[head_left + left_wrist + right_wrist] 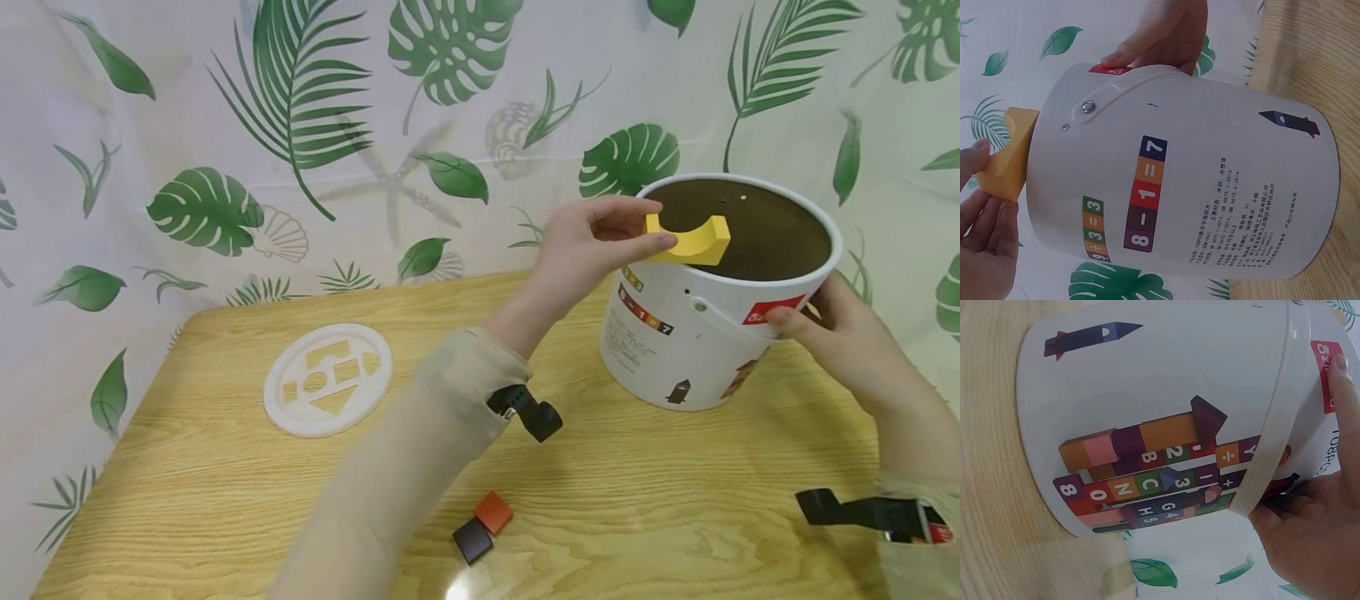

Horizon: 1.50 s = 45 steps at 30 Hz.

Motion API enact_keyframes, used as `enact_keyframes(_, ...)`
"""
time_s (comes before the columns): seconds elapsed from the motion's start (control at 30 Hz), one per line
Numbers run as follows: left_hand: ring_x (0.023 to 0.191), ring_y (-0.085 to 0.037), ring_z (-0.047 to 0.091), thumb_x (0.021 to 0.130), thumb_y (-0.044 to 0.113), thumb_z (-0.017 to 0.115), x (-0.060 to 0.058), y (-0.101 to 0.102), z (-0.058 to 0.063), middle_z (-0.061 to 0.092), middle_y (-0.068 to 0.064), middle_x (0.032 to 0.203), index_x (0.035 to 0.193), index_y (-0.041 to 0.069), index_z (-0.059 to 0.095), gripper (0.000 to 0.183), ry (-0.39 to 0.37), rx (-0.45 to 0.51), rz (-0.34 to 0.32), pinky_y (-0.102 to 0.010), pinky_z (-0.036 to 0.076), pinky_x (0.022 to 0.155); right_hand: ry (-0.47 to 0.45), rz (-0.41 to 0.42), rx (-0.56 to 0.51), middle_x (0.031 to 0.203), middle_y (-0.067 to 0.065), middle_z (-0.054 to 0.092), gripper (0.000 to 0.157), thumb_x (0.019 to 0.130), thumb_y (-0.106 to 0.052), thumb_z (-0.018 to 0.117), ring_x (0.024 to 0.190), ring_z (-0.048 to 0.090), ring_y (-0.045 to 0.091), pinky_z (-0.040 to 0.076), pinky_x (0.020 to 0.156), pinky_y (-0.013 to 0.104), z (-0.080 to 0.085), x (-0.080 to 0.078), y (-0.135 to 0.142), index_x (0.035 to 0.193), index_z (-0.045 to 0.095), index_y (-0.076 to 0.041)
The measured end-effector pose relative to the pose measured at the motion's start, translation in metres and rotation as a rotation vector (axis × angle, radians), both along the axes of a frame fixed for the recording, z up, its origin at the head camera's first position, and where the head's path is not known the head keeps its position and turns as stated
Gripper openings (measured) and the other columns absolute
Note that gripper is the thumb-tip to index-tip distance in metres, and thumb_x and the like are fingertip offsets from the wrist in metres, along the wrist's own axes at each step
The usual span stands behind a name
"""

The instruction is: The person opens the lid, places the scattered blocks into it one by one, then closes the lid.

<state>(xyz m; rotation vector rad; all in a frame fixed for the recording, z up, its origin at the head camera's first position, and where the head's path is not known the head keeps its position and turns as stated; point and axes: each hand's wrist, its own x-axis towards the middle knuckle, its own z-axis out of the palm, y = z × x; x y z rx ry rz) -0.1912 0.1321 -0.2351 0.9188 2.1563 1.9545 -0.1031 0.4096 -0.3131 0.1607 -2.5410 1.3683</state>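
Observation:
My left hand [577,254] pinches a yellow arch-shaped block [701,246] between thumb and fingers. The block is at the near-left rim of a white bucket [648,367], its curved notch facing up in the head view. Up close, the left wrist view has the same yellow block [1010,165] just beyond the rim. My right hand [847,333] grips the bucket's right side, thumb on the red label [1327,378] and the other fingers partly hidden behind the wall. The bucket stands upright on the table; its dark interior shows, but the bottom is hidden.
A white round plate with shaped cut-outs [330,334] lies on the left of the wooden table [225,500]. An orange-red square block [493,512] and a dark square block [473,541] touch near the front. Leaf-patterned cloth [487,208] hangs behind.

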Motion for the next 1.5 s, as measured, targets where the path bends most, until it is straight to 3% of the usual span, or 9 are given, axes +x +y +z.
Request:
enact_keyframes(0.17,0.082,-0.005,0.060,0.079,0.016,0.080,-0.001,0.015,0.001,0.065,0.003,0.091,0.112,0.010,0.069,0.036,0.019,-0.024,0.000,-0.016,0.051,0.073,-0.003,-0.006,0.002,0.147,0.008,0.031,0.070,0.097,-0.012,0.056,0.130,0.028,0.006,0.025,0.106,0.015,-0.001,0.000,0.001,0.153,0.017,-0.029)
enact_keyframes(0.37,0.082,0.000,0.058,0.078,0.023,0.081,-0.001,0.024,0.002,0.064,0.009,0.090,0.114,0.013,0.069,0.038,0.092,-0.140,0.022,-0.011,0.048,0.072,-0.005,0.002,-0.006,0.148,0.008,0.030,0.070,0.098,-0.012,0.055,0.131,0.027,0.006,0.018,0.114,0.033,-0.001,0.000,0.000,0.153,0.016,-0.030)
enact_keyframes(0.9,0.087,0.007,0.054,0.076,0.031,0.082,-0.004,0.036,-0.002,0.066,0.013,0.102,0.115,0.013,0.069,0.045,0.252,-0.281,0.121,-0.005,0.042,0.074,0.009,0.011,0.004,0.148,0.007,0.030,0.069,0.098,-0.011,0.054,0.132,0.027,0.007,0.023,0.108,0.017,-0.002,0.000,0.000,0.153,0.018,-0.028)
enact_keyframes(1.17,0.087,0.007,0.054,0.075,0.031,0.082,-0.004,0.036,-0.003,0.066,0.012,0.102,0.114,0.013,0.069,0.045,0.255,-0.284,0.115,-0.005,0.042,0.074,0.020,0.015,0.005,0.147,0.007,0.031,0.069,0.097,-0.010,0.055,0.131,0.028,0.008,0.025,0.103,0.011,-0.002,-0.001,0.001,0.153,0.018,-0.027)
enact_keyframes(1.4,0.089,0.006,0.055,0.076,0.031,0.081,-0.005,0.036,-0.003,0.068,0.011,0.103,0.114,0.016,0.069,0.042,0.270,-0.295,0.117,-0.005,0.041,0.076,0.018,0.024,-0.021,0.149,0.007,0.029,0.069,0.097,-0.009,0.054,0.133,0.026,0.008,0.012,0.116,0.043,-0.002,-0.001,0.000,0.153,0.018,-0.028)
enact_keyframes(1.5,0.089,0.006,0.055,0.076,0.031,0.081,-0.005,0.036,-0.004,0.067,0.013,0.102,0.113,0.016,0.069,0.042,0.266,-0.294,0.118,-0.005,0.041,0.076,0.019,0.027,-0.024,0.148,0.007,0.029,0.069,0.097,-0.009,0.054,0.132,0.026,0.008,0.013,0.116,0.039,-0.002,-0.001,0.000,0.153,0.018,-0.027)
